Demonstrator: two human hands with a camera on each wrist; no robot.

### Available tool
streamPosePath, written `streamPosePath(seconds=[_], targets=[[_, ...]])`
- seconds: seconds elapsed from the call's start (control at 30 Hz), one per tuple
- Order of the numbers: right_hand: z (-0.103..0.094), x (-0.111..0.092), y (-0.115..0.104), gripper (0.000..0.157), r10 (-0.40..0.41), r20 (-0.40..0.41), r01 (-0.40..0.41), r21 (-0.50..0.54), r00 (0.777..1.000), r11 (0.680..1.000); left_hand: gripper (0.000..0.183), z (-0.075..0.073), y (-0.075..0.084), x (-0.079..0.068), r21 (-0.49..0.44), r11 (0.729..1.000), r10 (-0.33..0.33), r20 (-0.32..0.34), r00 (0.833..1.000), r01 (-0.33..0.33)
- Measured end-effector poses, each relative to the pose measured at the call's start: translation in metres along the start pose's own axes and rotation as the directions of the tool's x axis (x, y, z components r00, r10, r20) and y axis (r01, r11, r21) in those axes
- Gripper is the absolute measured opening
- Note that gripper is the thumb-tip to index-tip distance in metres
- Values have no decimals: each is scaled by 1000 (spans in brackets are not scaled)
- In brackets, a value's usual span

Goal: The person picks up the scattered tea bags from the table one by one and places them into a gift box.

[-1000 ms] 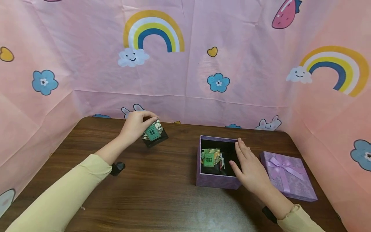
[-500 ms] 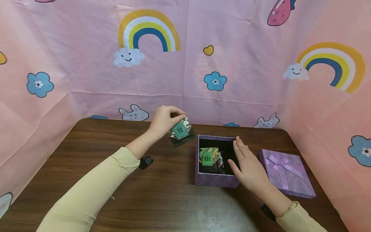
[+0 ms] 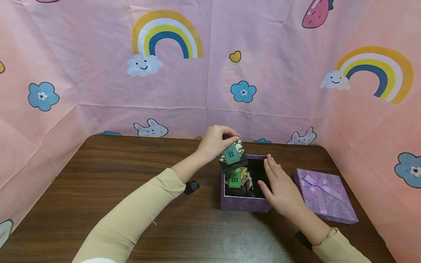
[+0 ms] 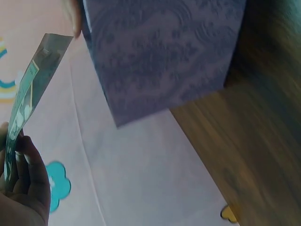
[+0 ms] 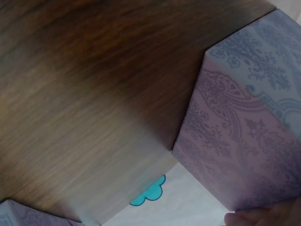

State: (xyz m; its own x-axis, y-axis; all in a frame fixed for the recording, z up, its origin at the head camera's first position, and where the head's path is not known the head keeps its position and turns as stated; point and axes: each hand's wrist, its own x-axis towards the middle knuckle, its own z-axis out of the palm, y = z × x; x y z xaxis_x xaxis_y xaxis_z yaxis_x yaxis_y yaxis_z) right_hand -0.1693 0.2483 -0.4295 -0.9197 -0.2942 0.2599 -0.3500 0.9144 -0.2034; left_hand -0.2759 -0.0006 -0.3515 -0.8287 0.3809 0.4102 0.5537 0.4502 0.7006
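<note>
My left hand [image 3: 215, 144] pinches a dark sachet with a green label and a white-flower print [image 3: 232, 154] by its upper edge. The sachet is tilted above the back left part of a purple patterned box [image 3: 246, 204]. In the left wrist view the sachet [image 4: 40, 77] appears almost edge-on, beside the box wall [image 4: 164, 52]. Inside the box, at the left, stands another green-labelled sachet [image 3: 235, 180], with more packets partly hidden behind it. My right hand [image 3: 284, 191] rests against the box's right wall, fingers straight. Its fingertips [image 5: 263, 216] show in the right wrist view's corner.
Right of the box lies its purple lid [image 3: 329, 197], topped with a lilac ribbon bow. The brown wooden table [image 3: 115, 175] has a rounded back edge. A pink printed cloth [image 3: 184, 87] hangs behind and at both sides.
My left hand has carried the sachet rightward from the table's left part to over the box. The right hand has stayed against the box.
</note>
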Motion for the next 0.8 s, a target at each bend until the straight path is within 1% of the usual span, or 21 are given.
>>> streamPosePath(seconds=[0.2,0.4,0.57,0.8], targets=[[1,0,1,72,-6,-2,6,7,1000,1000,15,18,6,-1,3,999,32,57,998,-32],[2,-1,1,72,-8,-3,8,12,1000,1000,15,33,3,-3,39,997,57,99,994,-61],[2,-1,1,72,-7,-2,7,13,1000,1000,15,41,-1,-6,78,995,57,141,988,-68],[2,-1,2,72,-14,-20,14,10,1000,1000,14,47,-7,-11,89,994,43,192,981,-61]])
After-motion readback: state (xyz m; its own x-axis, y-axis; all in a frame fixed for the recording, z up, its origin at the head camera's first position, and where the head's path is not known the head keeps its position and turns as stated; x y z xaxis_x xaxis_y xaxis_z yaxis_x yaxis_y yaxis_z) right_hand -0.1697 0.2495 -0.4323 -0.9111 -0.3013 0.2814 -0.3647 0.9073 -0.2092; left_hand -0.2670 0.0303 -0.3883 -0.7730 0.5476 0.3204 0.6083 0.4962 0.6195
